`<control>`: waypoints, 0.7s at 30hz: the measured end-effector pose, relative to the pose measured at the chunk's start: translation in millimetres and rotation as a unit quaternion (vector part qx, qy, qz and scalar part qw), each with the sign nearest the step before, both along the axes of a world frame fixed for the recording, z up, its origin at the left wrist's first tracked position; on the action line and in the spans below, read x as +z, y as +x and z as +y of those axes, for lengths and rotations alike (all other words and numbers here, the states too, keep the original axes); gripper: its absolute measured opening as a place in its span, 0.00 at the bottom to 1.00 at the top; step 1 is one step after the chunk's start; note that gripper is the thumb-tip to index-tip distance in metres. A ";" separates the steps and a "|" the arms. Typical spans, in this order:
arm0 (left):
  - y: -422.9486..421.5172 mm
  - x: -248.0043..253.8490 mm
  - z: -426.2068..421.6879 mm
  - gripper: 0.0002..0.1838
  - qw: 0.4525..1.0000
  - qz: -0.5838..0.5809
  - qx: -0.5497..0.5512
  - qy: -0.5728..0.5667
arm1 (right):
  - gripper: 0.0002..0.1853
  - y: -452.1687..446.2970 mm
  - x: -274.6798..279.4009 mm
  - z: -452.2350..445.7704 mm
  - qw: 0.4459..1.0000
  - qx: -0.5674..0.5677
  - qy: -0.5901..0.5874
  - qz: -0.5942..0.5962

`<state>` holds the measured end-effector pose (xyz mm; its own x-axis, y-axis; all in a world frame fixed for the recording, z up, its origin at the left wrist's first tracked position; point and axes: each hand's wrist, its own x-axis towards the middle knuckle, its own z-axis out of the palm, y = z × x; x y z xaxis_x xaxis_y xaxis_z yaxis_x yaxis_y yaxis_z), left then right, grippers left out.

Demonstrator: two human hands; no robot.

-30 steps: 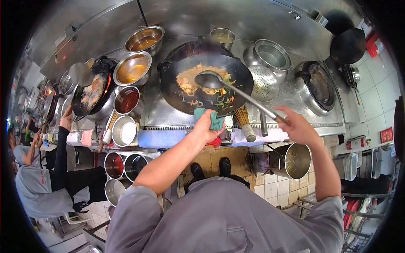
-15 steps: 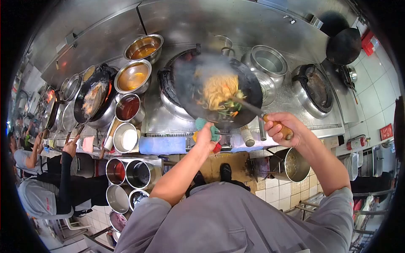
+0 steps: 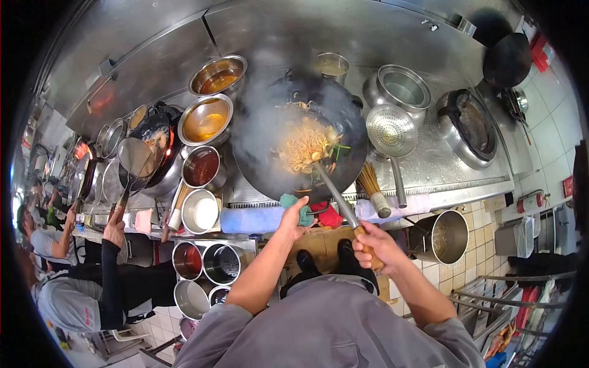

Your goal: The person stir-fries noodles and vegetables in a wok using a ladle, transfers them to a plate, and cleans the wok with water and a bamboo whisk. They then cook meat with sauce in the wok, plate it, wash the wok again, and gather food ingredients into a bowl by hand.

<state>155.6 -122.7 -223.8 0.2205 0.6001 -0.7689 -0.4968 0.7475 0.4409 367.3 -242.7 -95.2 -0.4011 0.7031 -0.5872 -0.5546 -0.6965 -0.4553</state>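
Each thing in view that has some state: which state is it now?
Wok: steaming, holding noodles.
Noodles: loose, inside the wok.
Left hand: closed on cloth.
Cloth: bunched.
Right hand: closed around ladle.
Ladle: handle held, head hidden.
Strainer: unheld, right of wok.
Brush: unheld, bristles toward wok.
Red sauce pot: uncovered.

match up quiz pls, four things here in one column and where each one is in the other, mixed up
1. crumpled green cloth
2. long steel ladle with wooden handle
3. yellow noodles
4. round perforated steel strainer

A. heaped in the large black wok
B. gripped by the right hand
C. right of the wok
D. at the left hand

1-D, 2-B, 3-A, 4-C
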 end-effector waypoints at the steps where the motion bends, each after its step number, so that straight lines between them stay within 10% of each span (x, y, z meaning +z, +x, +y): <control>1: -0.3 -4.8 -0.7 0.16 1.000 0.018 -0.013 -0.017 | 0.24 -9.0 -5.9 -6.7 1.000 -0.015 -0.001 0.023; 21: -14.8 -22.2 16.5 0.04 0.999 -0.051 -0.011 0.015 | 0.12 -70.5 -46.2 -36.6 0.998 -0.049 -0.009 0.046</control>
